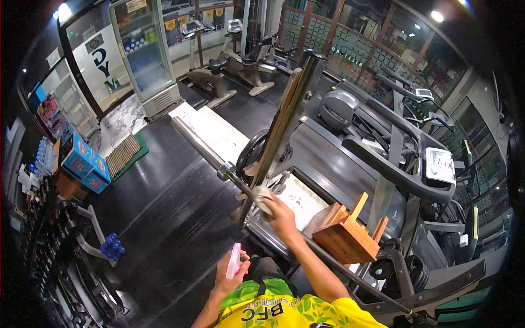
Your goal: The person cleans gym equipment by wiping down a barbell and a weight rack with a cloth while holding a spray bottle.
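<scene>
My left hand [231, 268] is closed round a small pink and white bottle [234, 260] in front of my yellow and green shirt. Reaching forward, my right hand [278, 214] presses a light-coloured cloth [263, 200] against a metal barbell [202, 146]. The cloth lies around the bar, beside the upright steel post [287, 120] of a rack. From upper left to lower right the bar runs across the view, passing under my right forearm. A wooden box [345, 235] with upright slats is to the right of my right hand.
Treadmills [333, 158] and an elliptical machine [339, 109] stand right of the rack. Exercise bikes [213, 82] and a glass-door fridge [145, 54] are at the back. Dumbbells [54, 240], blue boxes [86, 164] and a blue dumbbell [112, 247] are at left.
</scene>
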Tool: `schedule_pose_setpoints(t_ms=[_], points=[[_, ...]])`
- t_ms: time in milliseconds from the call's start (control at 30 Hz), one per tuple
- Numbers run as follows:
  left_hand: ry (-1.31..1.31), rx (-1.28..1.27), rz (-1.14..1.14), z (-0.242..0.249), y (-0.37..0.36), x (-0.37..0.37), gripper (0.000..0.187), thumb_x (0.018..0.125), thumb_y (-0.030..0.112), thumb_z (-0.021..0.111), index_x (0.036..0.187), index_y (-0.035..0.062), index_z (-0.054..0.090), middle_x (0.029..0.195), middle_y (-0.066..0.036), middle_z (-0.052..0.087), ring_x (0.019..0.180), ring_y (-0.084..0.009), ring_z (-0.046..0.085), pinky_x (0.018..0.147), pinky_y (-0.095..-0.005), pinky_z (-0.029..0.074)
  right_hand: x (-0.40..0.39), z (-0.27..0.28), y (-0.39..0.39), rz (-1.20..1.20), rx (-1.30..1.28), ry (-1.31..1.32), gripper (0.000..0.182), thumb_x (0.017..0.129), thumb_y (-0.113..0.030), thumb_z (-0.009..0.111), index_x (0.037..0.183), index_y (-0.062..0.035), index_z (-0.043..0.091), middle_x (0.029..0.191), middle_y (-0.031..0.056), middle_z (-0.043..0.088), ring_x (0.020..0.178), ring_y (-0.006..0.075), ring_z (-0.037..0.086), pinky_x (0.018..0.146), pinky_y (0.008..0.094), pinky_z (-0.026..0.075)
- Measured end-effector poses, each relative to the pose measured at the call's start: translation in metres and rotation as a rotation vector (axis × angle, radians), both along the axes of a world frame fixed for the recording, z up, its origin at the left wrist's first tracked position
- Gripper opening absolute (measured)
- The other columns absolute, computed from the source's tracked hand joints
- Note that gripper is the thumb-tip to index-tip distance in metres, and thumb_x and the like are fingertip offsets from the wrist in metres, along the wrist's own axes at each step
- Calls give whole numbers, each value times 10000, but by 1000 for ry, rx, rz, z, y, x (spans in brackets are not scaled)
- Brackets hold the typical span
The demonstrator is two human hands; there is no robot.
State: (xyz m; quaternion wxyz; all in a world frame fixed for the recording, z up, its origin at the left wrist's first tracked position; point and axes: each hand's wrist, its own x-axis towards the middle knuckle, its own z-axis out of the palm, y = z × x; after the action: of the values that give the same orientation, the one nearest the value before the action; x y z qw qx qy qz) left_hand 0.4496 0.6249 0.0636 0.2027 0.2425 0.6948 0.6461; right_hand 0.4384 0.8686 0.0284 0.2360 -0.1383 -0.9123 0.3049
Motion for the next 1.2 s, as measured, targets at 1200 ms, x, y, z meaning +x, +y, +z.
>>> schedule_pose_setpoints(t_ms=[1200], points=[[85,-6,-167,1,41,-62,241,826,8,657,1047,20,561,864,-65,670,556,-107,611,526,-251,499,6,23,-4,-115,-219,-608,492,820,-129,564,1308,-143,505,1240,168,582,1082,394,572,927,450,480]])
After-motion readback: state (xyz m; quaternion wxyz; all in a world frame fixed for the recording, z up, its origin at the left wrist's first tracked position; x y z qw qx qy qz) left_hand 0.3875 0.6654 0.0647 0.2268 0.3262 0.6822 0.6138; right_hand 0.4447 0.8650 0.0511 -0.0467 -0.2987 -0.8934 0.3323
